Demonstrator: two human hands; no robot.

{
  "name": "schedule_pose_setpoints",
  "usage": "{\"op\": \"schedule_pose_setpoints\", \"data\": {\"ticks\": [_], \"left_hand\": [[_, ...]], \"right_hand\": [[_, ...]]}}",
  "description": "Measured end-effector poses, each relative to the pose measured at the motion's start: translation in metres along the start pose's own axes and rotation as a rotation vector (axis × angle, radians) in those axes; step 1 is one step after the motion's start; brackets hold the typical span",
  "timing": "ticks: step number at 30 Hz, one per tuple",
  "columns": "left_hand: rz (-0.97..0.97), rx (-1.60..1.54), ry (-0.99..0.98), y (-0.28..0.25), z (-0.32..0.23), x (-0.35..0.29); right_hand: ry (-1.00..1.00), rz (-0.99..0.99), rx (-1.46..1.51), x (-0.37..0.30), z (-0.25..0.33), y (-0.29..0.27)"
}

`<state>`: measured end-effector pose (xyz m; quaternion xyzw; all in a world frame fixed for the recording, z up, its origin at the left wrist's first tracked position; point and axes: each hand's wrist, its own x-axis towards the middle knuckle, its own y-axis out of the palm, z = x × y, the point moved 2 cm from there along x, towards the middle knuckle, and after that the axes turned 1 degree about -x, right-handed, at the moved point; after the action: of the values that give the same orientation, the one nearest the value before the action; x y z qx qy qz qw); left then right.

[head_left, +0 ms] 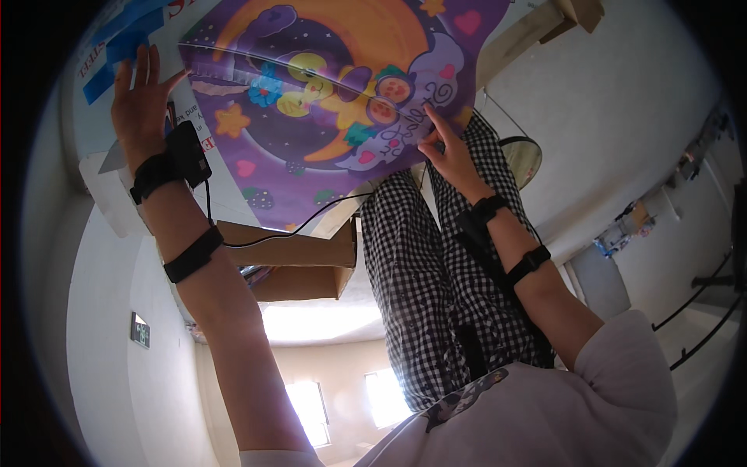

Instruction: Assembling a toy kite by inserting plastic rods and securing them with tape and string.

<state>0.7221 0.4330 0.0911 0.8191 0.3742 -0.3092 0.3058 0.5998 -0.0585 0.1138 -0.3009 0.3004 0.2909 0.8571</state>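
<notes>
A purple printed sheet (288, 179) with a moon, a yellow bear, stars and hearts is spread out in front of me. Across it runs a thin light line with a clear strip (222, 74) along its left part; whether this is a ruler I cannot make out. My left hand (140, 109) lies with fingers spread on the white printed surface by the blue tape (99, 82), its thumb at the sheet's left edge. On the sheet's right part rests my right hand (450, 156), index finger stretched out near the line's right end, thumb apart from it.
Black straps and a small black device (191, 152) with a cable (311, 212) are on my left arm. Below the sheet stands an open cardboard box (303, 282). My checked trousers (420, 288) are close to the sheet's near edge. A round-topped stool (521, 159) is at right.
</notes>
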Motion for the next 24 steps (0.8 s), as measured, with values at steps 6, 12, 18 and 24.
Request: {"op": "schedule_pose_setpoints", "data": {"ticks": [6, 12, 18, 24], "left_hand": [[0.026, 0.065, 0.005, -0.004, 0.000, 0.002], [0.063, 0.091, -0.002, -0.003, -0.002, 0.001], [0.038, 0.083, 0.050, -0.021, 0.001, 0.019], [0.299, 0.363, 0.150, -0.037, 0.001, 0.033]], "right_hand": [[-0.050, -0.025, -0.030, 0.000, 0.001, 0.004], [0.015, 0.009, -0.017, -0.003, 0.000, 0.006], [0.009, -0.007, -0.022, -0.003, -0.001, 0.004], [0.106, -0.038, -0.016, -0.005, 0.003, 0.000]]}}
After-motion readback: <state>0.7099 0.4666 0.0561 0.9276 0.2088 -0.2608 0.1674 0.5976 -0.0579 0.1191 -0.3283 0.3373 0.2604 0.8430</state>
